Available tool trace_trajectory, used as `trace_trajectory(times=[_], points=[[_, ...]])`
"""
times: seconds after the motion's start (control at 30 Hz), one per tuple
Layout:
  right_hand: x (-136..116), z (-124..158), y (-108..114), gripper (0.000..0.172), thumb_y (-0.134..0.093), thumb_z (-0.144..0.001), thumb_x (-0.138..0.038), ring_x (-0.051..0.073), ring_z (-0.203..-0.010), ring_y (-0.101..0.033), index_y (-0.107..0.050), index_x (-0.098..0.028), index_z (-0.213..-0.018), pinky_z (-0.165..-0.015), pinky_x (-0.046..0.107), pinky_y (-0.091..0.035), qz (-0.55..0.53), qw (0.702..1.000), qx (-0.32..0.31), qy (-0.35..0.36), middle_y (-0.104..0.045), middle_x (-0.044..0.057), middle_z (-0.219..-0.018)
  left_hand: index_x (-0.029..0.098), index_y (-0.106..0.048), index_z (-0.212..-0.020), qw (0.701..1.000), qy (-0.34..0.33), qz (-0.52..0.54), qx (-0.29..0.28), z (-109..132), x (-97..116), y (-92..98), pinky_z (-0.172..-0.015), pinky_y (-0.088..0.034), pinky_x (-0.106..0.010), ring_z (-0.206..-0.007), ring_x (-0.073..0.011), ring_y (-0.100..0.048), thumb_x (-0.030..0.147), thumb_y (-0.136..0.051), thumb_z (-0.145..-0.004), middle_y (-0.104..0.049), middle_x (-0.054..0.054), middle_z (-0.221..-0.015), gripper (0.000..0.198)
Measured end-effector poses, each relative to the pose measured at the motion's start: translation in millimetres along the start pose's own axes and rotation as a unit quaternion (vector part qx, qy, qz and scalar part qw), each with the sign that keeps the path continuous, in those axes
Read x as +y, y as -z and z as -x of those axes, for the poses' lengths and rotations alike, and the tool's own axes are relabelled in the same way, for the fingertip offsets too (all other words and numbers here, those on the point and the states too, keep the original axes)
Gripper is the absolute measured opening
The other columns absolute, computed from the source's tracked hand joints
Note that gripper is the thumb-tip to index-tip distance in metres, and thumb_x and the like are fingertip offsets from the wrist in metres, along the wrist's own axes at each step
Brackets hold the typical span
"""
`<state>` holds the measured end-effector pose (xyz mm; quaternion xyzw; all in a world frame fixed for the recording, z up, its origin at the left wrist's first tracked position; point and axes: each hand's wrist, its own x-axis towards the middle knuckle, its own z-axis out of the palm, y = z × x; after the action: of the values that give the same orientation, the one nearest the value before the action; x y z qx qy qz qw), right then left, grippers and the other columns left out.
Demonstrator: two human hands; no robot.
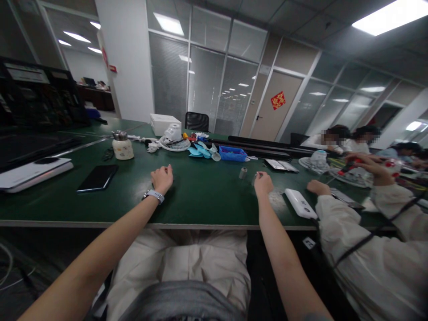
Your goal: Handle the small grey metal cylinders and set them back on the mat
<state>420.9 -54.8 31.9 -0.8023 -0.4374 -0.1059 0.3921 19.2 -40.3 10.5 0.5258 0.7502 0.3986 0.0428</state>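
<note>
My left hand (162, 179), with a watch (154, 195) on its wrist, rests above the green table with its fingers curled in. Whatever it may hold is hidden. My right hand (264, 183) is closed in a pinch over the table; something small may be at its fingertips, too small to name. Just left of that hand, a small grey metal cylinder (243, 173) stands upright on the table, apart from the fingers. A clear plastic piece (277, 199), perhaps a bag, lies to the right of my right wrist.
A black phone (97, 178), a cream bottle (122, 147) and a white laptop-like slab (33, 173) are at left. Blue fan blades (200, 150), a white fan grille (174, 143) and a blue basket (233, 154) lie behind. Right, beside a white power bank (300, 203), a co-worker holds a red screwdriver (349, 167).
</note>
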Motion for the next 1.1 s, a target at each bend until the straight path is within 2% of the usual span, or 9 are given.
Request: trace_trajectory(times=[0.2,0.27,0.33,0.4,0.5,0.6,0.73,0.93,1.1], points=[[-1.1,1.5,2.8,0.032,-0.044,-0.089,-0.034,0.025,-0.087,-0.06,-0.069,-0.021,-0.103,-0.071,0.033,-0.042,-0.015,0.999,-0.019,-0.043,-0.063,0.013,-0.095,0.016,-0.067,-0.094,1.0,-0.004,-0.019,-0.01,-3.0,-1.4,-2.3,-0.087,-0.039,-0.045,-0.103,-0.0336,-0.051,0.05,-0.026,-0.09,-0.065,-0.018,-0.104,0.052],[-1.8,3.0,3.4,0.034,-0.045,-0.087,-0.036,0.028,-0.092,-0.057,-0.069,-0.019,-0.105,-0.076,0.037,-0.041,0.005,1.0,0.007,-0.029,-0.061,0.015,-0.098,0.017,-0.067,-0.095,1.0,-0.006,-0.021,-0.013,-3.9,-2.0,-3.1,-0.086,-0.039,-0.045,-0.103,-0.0333,-0.051,0.05,-0.026,-0.09,-0.065,-0.018,-0.105,0.053],[-4.5,4.6,2.8,0.041,-0.047,-0.085,-0.038,0.031,-0.102,-0.052,-0.062,-0.017,-0.118,-0.083,0.043,-0.038,0.033,0.997,0.069,0.007,-0.057,0.018,-0.11,0.017,-0.066,-0.096,1.0,-0.007,-0.022,-0.015,-4.3,-2.3,-3.6,-0.087,-0.039,-0.045,-0.103,-0.0329,-0.051,0.05,-0.026,-0.09,-0.064,-0.018,-0.106,0.053],[-9.7,5.7,-0.3,0.053,-0.046,-0.085,-0.041,0.033,-0.113,-0.044,-0.049,-0.016,-0.132,-0.091,0.05,-0.031,0.054,0.989,0.115,0.069,-0.053,0.02,-0.121,0.017,-0.066,-0.096,1.0,-0.008,-0.023,-0.019,-4.3,-2.4,-3.6,-0.087,-0.039,-0.045,-0.103,-0.0329,-0.051,0.051,-0.025,-0.09,-0.064,-0.018,-0.107,0.054],[-19.7,5.6,-11.7,0.056,-0.044,-0.087,-0.04,0.033,-0.124,-0.033,-0.04,-0.014,-0.137,-0.1,0.057,-0.018,0.082,0.976,0.093,0.178,-0.055,0.019,-0.122,0.017,-0.066,-0.097,0.999,-0.009,-0.023,-0.025,-3.4,-2.1,-2.6,-0.086,-0.039,-0.045,-0.104,-0.0334,-0.05,0.051,-0.026,-0.09,-0.064,-0.018,-0.109,0.053],[-27.2,4.3,-27.6,0.055,-0.044,-0.088,-0.039,0.031,-0.131,-0.027,-0.042,-0.009,-0.134,-0.103,0.058,-0.009,0.116,0.965,0.049,0.232,-0.062,0.02,-0.113,0.018,-0.066,-0.096,1.0,-0.006,-0.019,-0.024,-1.9,-1.8,-1.2,-0.085,-0.04,-0.045,-0.106,-0.0345,-0.049,0.051,-0.027,-0.089,-0.064,-0.017,-0.108,0.052],[-30.7,3.3,-42.0,0.053,-0.045,-0.088,-0.035,0.029,-0.129,-0.035,-0.043,-0.006,-0.132,-0.104,0.057,-0.008,0.137,0.958,0.014,0.252,-0.067,0.02,-0.102,0.018,-0.066,-0.096,1.0,-0.014,-0.012,-0.017,-0.4,-2.1,-1.5,-0.084,-0.04,-0.046,-0.106,-0.0354,-0.049,0.053,-0.029,-0.089,-0.064,-0.017,-0.107,0.051],[-36.2,9.3,-40.8,0.053,-0.049,-0.085,-0.029,0.027,-0.115,-0.05,-0.04,-0.01,-0.133,-0.106,0.054,-0.009,0.108,0.963,0.015,0.245,-0.069,0.016,-0.094,0.018,-0.066,-0.098,0.999,-0.027,-0.013,-0.012,1.1,-1.3,-4.0,-0.085,-0.04,-0.046,-0.106,-0.0353,-0.049,0.053,-0.032,-0.088,-0.064,-0.017,-0.109,0.049],[-60.6,28.5,-41.0,0.055,-0.054,-0.082,-0.03,0.025,-0.107,-0.056,-0.041,-0.014,-0.132,-0.107,0.052,-0.008,0.043,0.964,0.011,0.264,-0.068,0.014,-0.098,0.018,-0.065,-0.101,0.999,-0.03,-0.017,-0.021,1.8,-0.6,-3.7,-0.086,-0.04,-0.045,-0.108,-0.0346,-0.048,0.052,-0.033,-0.089,-0.062,-0.017,-0.112,0.049]])
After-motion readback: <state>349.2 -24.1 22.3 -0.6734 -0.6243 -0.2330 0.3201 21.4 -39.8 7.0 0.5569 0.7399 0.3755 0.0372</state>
